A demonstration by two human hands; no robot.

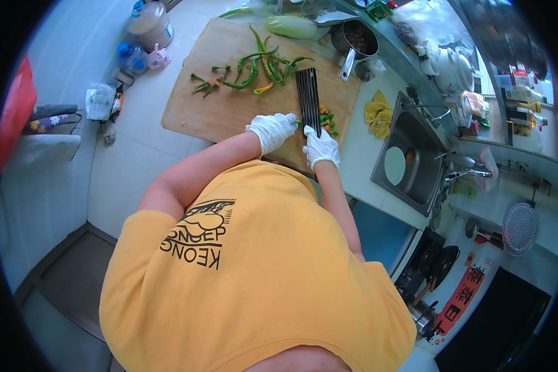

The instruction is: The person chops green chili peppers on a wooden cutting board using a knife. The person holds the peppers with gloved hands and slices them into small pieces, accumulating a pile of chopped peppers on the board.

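My right hand [322,147], in a white glove, grips a dark, broad-bladed kitchen knife [308,100] whose blade points away from me. To the left of the blade, my gloved left hand [273,133] has its fingers closed on a green chili pepper [298,122]; only a small end shows. Chopped green and orange chili pieces [328,122] lie right of the knife on the wooden cutting board [204,111]. Farther up the board is a pile of whole long chilies [265,63]. Cut stem ends [206,84] are scattered at its left.
A Chinese cabbage [291,27] and a saucepan [355,39] of dark food stand beyond the board, the pan's handle pointing towards me. On the right are a yellow cloth [378,115] and a sink [418,153] holding a pale round item. Water jugs [151,25] stand at far left.
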